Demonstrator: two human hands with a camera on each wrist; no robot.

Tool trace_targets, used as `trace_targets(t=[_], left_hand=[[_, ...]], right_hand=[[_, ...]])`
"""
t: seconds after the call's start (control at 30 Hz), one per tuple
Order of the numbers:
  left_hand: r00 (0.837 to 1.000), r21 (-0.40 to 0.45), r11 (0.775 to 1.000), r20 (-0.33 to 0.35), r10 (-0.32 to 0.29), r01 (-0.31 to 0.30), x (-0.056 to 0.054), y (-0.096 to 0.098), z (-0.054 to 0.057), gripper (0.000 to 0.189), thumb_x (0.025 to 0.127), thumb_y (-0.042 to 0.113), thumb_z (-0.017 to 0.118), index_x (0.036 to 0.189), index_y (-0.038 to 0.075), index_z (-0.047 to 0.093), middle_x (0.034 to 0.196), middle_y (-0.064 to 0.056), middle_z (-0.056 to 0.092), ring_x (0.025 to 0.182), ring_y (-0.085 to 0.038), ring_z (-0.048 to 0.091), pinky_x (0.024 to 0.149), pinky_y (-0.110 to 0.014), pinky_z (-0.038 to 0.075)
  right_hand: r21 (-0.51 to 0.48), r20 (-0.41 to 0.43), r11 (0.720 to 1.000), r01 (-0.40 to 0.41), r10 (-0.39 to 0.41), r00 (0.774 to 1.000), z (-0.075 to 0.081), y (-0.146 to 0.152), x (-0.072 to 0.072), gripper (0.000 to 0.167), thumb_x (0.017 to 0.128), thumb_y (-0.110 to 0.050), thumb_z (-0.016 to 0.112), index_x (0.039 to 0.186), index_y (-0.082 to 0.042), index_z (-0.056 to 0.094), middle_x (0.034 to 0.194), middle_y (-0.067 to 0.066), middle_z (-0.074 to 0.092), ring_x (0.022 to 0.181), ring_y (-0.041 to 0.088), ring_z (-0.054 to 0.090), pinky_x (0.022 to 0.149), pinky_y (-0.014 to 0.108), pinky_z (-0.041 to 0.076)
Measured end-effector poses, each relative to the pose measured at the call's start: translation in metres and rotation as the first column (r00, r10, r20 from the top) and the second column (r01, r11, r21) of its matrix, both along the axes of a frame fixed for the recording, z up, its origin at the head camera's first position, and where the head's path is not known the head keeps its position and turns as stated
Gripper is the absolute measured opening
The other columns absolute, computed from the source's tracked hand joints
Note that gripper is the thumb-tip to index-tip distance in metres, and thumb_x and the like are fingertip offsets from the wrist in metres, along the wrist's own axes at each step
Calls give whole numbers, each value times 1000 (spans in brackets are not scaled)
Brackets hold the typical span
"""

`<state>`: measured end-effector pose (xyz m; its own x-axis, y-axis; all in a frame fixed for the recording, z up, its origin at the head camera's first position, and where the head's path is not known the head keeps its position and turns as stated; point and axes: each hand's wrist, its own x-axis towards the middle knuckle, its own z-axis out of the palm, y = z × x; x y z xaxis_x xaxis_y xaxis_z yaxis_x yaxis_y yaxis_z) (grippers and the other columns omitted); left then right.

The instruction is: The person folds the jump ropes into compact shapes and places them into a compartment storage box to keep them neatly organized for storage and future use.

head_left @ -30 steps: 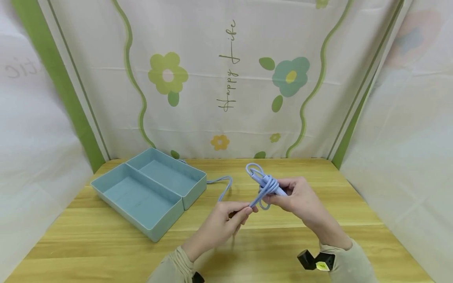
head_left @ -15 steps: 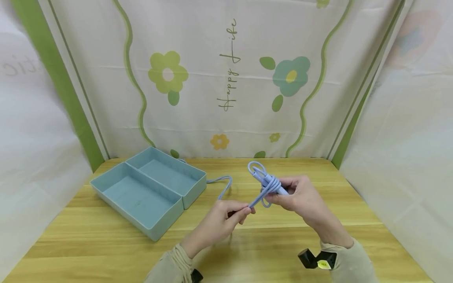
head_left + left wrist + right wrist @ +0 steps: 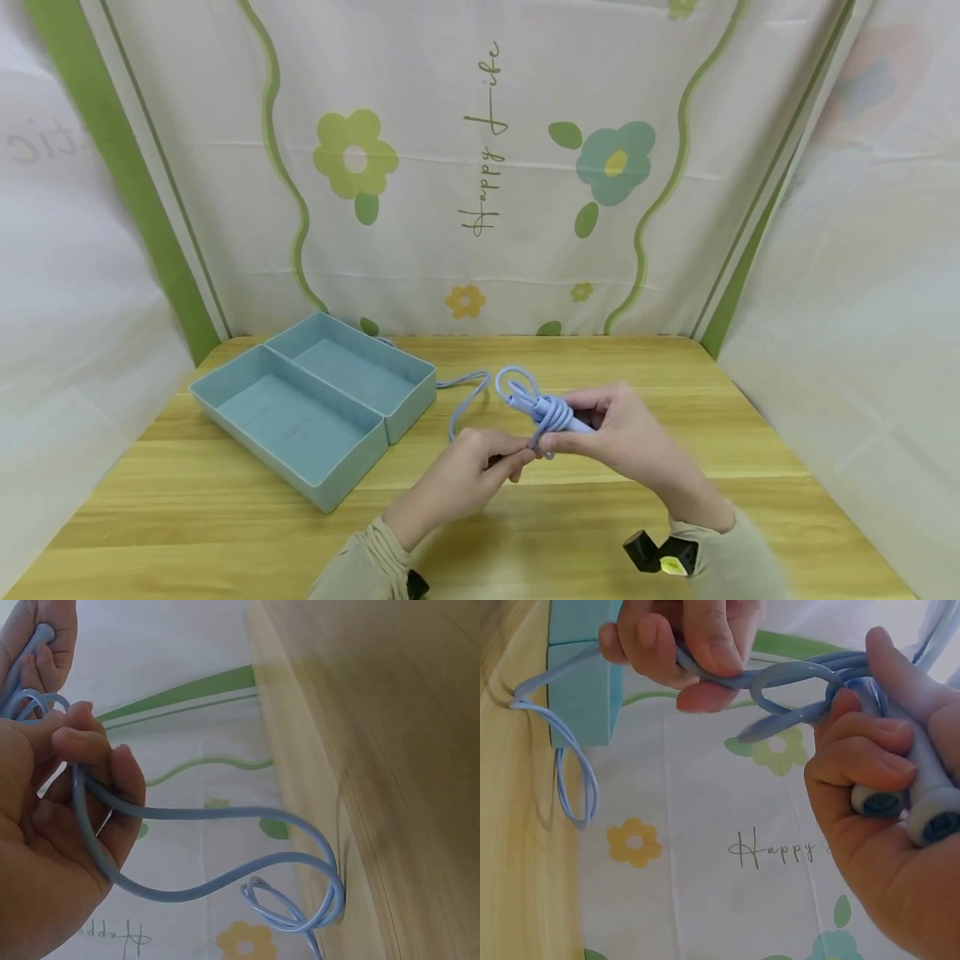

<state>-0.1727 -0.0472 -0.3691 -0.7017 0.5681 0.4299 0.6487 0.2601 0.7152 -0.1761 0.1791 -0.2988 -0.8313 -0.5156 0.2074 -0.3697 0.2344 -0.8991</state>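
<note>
A light-blue jump rope is gripped by its two handles point(image 3: 922, 750) in my right hand point(image 3: 626, 433), with cord wound several times around them. Loops of cord point(image 3: 517, 379) stick out past the handle ends. Just left of the handles, my left hand point(image 3: 461, 475) pinches the cord between thumb and fingers. In the left wrist view, doubled cord point(image 3: 172, 895) hangs from the left hand's fingers in a long loop. The hands nearly meet above the table, and the left fingertips partly hide the short stretch of cord between them.
Two blue-green open boxes stand side by side on the wooden table point(image 3: 637, 517) at left, a front box point(image 3: 352, 477) and a back box point(image 3: 414, 407). Trailing cord point(image 3: 465, 381) runs beside and behind the back box. A patterned curtain point(image 3: 420, 250) rises behind.
My right hand has moved left and slightly down with the wrapped handles, closer to my left hand. The cord between the hands has shortened. The left hand stays almost in place.
</note>
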Motion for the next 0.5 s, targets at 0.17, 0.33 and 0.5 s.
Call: trace_targets(t=[0.17,0.33,0.5], left_hand=[[999,-48,998,-31,-39,37,-2,-2,-2,22,101,20,58,82,17,68,68,9,57,53,2,43,47,-16,40],[998,-46,997,25,-64,65,-7,-8,-1,13,98,24,64,89,18,72,67,12,59,55,-2,53,50,-20,48],[998,-147,987,-3,-60,59,-16,-13,8,12,92,9,71,83,16,70,63,13,58,54,-1,51,50,-19,47]], right_hand=[[-6,-126,987,-161,159,979,-5,-3,2,14,84,-10,80,97,-11,75,83,6,69,64,14,60,53,30,52],[49,-219,950,-309,312,925,-5,-3,0,12,85,-9,79,94,-14,73,82,0,65,63,8,53,49,25,47],[102,-294,905,-412,423,857,-5,-3,-1,16,86,-8,78,92,-20,70,80,-5,59,65,5,47,51,23,43]])
